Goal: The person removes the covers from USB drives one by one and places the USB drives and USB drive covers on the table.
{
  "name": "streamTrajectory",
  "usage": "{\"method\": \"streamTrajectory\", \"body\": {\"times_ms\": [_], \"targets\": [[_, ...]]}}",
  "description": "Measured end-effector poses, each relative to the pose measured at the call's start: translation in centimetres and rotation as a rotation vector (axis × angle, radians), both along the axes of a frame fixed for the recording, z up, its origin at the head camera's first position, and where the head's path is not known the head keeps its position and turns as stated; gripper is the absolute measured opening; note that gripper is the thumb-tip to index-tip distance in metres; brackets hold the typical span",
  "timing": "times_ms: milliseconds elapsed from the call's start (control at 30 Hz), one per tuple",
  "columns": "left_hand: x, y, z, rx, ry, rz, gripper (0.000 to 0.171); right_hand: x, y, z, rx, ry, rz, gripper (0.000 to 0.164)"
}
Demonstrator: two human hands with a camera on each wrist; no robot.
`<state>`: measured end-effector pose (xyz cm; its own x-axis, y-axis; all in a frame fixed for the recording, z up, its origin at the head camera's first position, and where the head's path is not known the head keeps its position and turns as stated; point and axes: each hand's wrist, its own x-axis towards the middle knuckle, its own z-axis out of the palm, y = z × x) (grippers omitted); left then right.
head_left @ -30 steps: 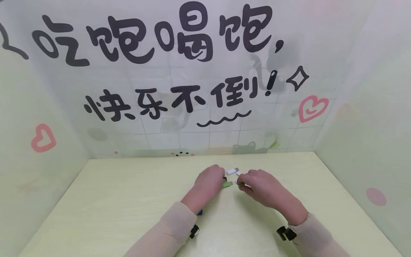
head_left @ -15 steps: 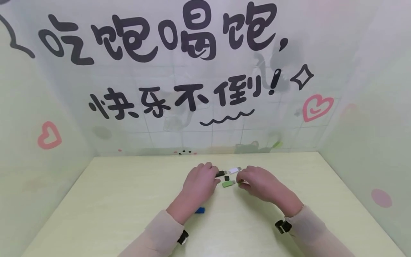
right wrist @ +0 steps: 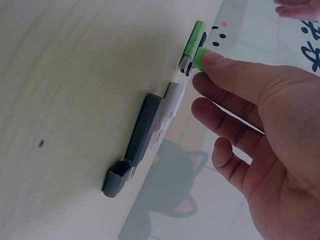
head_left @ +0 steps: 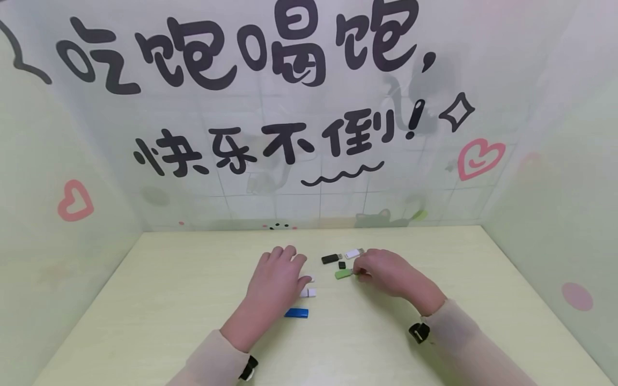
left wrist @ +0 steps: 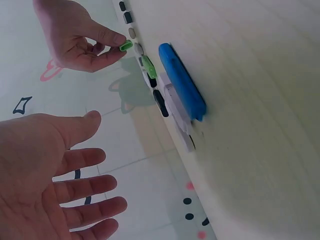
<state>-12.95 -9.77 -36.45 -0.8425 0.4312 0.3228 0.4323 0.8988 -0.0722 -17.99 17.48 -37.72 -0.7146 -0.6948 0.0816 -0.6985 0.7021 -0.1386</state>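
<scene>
My right hand (head_left: 388,271) pinches a small green cap (right wrist: 202,59) between thumb and forefinger. Just left of it, a green USB stick (head_left: 343,274) lies on the table, its metal plug toward the cap. In the head view I cannot tell whether cap and plug touch. Above the table my left hand (head_left: 275,281) holds nothing, its fingers spread, as the left wrist view also shows. Partly beneath it lie a white USB stick (head_left: 309,292) and a blue USB stick (head_left: 296,313). A black USB stick (head_left: 330,259) lies uncapped beside a small black cap (head_left: 341,265).
Another white USB stick (head_left: 354,253), plug bare, lies behind the right hand's fingertips. The right wrist view has a dark stick (right wrist: 142,130) with a dark cap (right wrist: 116,177) at its end. Behind the pale table (head_left: 193,321) rises a wall (head_left: 270,209) with printed characters.
My left hand has moved left from beside the black USB stick, uncovering it, its cap and part of the white and blue sticks. The right hand stays nearly in place with the green cap.
</scene>
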Motion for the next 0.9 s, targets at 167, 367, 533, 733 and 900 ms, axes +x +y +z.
{"method": "streamTrajectory", "body": {"times_ms": [167,367,533,733,900], "targets": [[0.4,-1.9,-0.6,0.013,-0.018,0.026,0.046,-0.5,-0.2,-0.3,0.016,-0.020,-0.004,0.011],[0.9,-3.2,-0.8,0.033,-0.067,0.051,0.055,-0.9,-0.5,-0.7,0.020,-0.043,0.015,0.009],[1.2,-3.7,-0.9,0.038,-0.079,0.062,0.058,-1.1,-0.6,-0.8,0.031,-0.039,0.032,0.009],[1.4,-4.3,-1.2,0.057,-0.069,0.068,0.058,-1.2,-0.7,-0.9,0.058,-0.022,0.039,0.008],[1.4,-4.6,-1.6,0.075,-0.056,0.064,0.057,-1.2,-0.7,-0.8,0.051,-0.069,0.003,0.012]]}}
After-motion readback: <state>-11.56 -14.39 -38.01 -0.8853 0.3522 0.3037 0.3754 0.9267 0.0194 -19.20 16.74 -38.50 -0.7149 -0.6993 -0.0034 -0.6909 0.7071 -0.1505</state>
